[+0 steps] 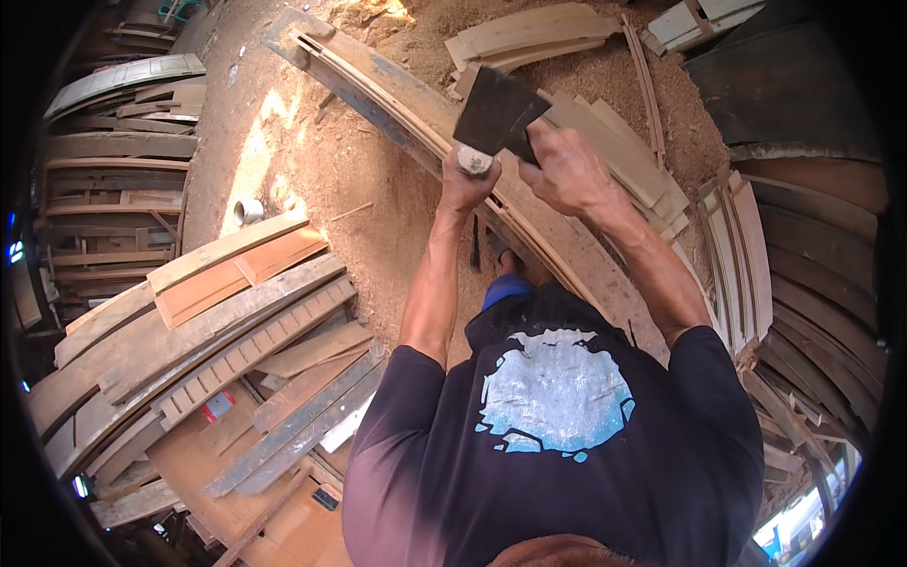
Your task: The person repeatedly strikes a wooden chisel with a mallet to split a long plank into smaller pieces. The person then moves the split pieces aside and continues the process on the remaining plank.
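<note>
My left hand [460,189] is wrapped round a chisel, whose pale, round, worn handle end [474,160] points up. Its blade is hidden below the fist. In my right hand [570,173] is a mallet with a dark, square block head [495,109], held just above and beside that handle end. Beneath both hands, a long narrow strip of wood [378,97] with grooves along it lies lengthwise on a thick plank bench [605,265], which runs from far left to near right.
Shavings and sawdust [368,189] cover the ground. Boards and panels [236,274] are heaped at left, with stacked timber [123,145] beyond. Curved-looking boards [534,36] and thin planks [624,156] lie past the bench. More panels [742,255] lean at right. A metal can [248,211] lies left.
</note>
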A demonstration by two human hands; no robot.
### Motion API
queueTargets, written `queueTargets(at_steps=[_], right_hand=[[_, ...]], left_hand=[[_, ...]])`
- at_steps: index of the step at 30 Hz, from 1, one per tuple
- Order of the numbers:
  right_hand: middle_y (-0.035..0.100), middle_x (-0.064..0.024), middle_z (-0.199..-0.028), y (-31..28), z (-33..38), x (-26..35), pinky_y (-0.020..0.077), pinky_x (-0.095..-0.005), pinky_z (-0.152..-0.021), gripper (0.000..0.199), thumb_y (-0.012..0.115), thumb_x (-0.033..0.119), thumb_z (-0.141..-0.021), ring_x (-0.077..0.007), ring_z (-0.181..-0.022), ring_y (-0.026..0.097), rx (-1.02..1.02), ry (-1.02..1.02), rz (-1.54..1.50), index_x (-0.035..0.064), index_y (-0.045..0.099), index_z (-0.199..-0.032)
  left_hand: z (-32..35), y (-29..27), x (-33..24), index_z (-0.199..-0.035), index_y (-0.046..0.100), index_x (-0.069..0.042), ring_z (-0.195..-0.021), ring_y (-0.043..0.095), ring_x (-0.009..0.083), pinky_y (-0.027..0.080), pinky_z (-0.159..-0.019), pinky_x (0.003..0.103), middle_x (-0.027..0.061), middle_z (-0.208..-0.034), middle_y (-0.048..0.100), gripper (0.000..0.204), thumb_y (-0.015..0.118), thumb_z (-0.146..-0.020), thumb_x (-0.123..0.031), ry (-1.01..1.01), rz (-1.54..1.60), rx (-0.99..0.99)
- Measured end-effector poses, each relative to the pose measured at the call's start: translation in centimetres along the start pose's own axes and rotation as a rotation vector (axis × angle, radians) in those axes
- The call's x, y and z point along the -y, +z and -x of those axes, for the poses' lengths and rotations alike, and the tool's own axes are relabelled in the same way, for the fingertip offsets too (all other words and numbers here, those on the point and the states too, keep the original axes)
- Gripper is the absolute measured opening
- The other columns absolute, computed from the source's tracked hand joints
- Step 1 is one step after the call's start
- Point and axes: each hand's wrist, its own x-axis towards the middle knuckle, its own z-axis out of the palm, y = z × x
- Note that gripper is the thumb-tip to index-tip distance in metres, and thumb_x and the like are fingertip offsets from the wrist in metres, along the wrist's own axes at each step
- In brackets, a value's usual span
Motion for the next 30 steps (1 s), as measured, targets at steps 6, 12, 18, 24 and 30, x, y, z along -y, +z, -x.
queueTargets(at_steps=[6, 12, 18, 24, 30], right_hand=[[0.067, -0.0234, -0.077, 1.4, 0.1, -0.5, 0.0536, -0.0519, -0.067, 0.019, 0.071, 0.019, -0.079, -0.044, -0.075, 0.067, -0.191, -0.221, -0.12, 0.0009, 0.065, -0.079], [0.068, -0.0231, -0.077, 3.2, 0.7, -1.4, 0.0544, -0.053, -0.071, 0.032, 0.068, 0.022, -0.082, -0.0451, -0.078, 0.069, 0.092, -0.04, 0.076, 0.0039, 0.064, -0.107], [0.07, -0.0229, -0.081, 2.4, 1.5, 0.1, 0.0551, -0.0508, -0.073, 0.025, 0.065, 0.019, -0.083, -0.0434, -0.083, 0.07, -0.114, -0.238, -0.161, 0.0018, 0.064, -0.102], [0.069, -0.0252, -0.081, 5.4, 0.8, -1.5, 0.054, -0.0516, -0.07, 0.028, 0.072, 0.021, -0.081, -0.0433, -0.082, 0.069, 0.175, -0.029, 0.079, 0.0026, 0.062, -0.1], [0.067, -0.018, -0.08, -0.3, 0.9, 1.4, 0.0506, -0.0413, -0.064, 0.025, 0.071, 0.012, -0.085, -0.0326, -0.067, 0.064, -0.028, -0.048, -0.329, -0.0003, 0.065, -0.106]], left_hand=[[0.6, -0.5, -1.7, -0.106, 0.069, -0.003, -0.086, 0.064, 0.0091, 0.054, -0.076, 0.028, 0.0065, -0.094, 0.073, 0.027, 0.079, -0.081, -0.008, 0.053, -0.001, 0.036], [2.0, 0.0, -2.1, -0.107, 0.069, 0.0, -0.083, 0.067, 0.0127, 0.056, -0.076, 0.031, 0.0068, -0.091, 0.073, 0.027, 0.077, -0.082, -0.006, 0.23, -0.199, 0.002], [3.2, -1.1, -1.1, -0.105, 0.069, 0.0, -0.08, 0.066, 0.0127, 0.055, -0.073, 0.03, 0.0045, -0.09, 0.073, 0.026, 0.079, -0.082, -0.008, 0.038, -0.047, 0.055], [3.5, 0.2, -0.3, -0.1, 0.071, -0.003, -0.081, 0.068, 0.0124, 0.055, -0.073, 0.03, 0.0061, -0.089, 0.074, 0.023, 0.078, -0.079, -0.007, 0.131, -0.161, -0.026], [2.0, -0.2, -0.7, -0.098, 0.063, -0.002, -0.077, 0.062, 0.01, 0.052, -0.072, 0.027, 0.0016, -0.083, 0.067, 0.023, 0.079, -0.083, -0.008, -0.023, 0.016, -0.079]])
